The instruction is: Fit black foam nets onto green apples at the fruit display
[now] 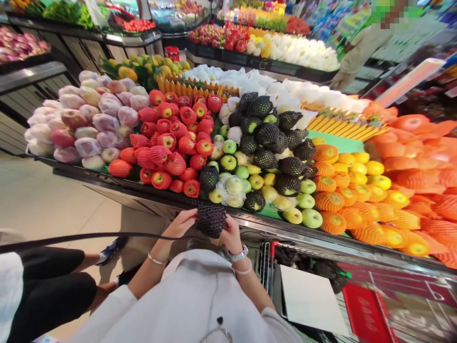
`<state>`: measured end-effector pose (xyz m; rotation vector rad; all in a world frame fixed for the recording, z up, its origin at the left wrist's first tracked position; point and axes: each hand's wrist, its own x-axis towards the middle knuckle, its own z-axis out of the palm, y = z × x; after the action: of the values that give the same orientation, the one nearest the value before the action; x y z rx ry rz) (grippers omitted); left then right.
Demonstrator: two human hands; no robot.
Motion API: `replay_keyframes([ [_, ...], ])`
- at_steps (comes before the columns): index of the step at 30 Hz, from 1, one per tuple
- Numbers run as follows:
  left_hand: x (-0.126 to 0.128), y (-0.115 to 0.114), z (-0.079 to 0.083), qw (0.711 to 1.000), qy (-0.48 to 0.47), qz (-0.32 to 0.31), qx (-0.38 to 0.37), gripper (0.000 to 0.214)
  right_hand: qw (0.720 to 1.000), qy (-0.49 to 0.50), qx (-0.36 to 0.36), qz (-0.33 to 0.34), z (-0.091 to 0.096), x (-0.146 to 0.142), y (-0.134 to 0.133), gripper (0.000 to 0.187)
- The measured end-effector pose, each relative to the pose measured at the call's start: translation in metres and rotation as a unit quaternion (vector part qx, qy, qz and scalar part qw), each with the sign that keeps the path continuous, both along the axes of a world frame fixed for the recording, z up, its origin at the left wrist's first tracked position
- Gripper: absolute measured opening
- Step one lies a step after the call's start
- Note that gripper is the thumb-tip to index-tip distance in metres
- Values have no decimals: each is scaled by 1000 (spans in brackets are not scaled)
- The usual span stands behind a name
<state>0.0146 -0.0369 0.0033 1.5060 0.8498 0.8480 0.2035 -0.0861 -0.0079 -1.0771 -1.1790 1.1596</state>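
Head view: one fruit in black foam netting, held in front of the metal rim of the display stand and below the heaped green apples. Left hand: fingers curled against the fruit's left side, bracelet on the wrist. Right hand: fingers closed on its right side, watch on the wrist. Adjacent stock: red apples in red netting, oranges in orange netting. Shopping trolley just beside the right forearm.

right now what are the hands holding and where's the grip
A black-netted fruit, gripped by both hands: left hand on its left side, right hand on its right side.
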Motion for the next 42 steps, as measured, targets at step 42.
replay_keyframes([
  [42,1,39,-66,832,-331,205,-396,33,727,-678,-80,-75,-12,116,199,40],
])
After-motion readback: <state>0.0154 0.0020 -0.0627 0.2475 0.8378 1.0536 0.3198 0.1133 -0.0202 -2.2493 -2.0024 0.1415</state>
